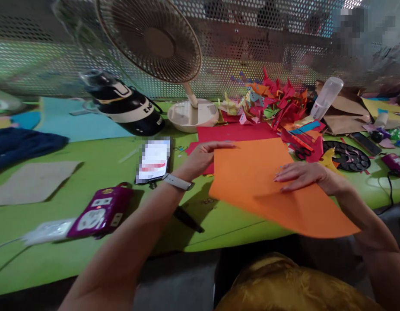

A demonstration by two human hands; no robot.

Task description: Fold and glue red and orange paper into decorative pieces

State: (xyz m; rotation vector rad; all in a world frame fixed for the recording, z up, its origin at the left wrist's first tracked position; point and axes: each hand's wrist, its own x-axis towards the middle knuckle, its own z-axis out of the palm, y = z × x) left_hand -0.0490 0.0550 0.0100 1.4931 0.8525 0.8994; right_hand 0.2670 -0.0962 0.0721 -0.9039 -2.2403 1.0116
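Note:
A large orange sheet of paper [248,168] is raised over the front of the green table, its lower edge curving past the table's edge. At its upper left corner, my left hand [204,156] grips the sheet, with some fingers hidden by the paper. My right hand [302,176] lies on the sheet's right part, fingers stretched out and palm down. Under and behind the orange paper are red paper sheets [235,132]. Scissors [302,152] with dark handles lie just beyond my right hand, beside a yellow paper crescent [329,160].
A fan [192,114] and a black bottle [131,108] stand at the back, near a heap of folded colored paper [274,97]. A phone [153,160], a purple power strip [98,211] and a black pen [188,219] lie leftward. A black round tray [347,156] sits right.

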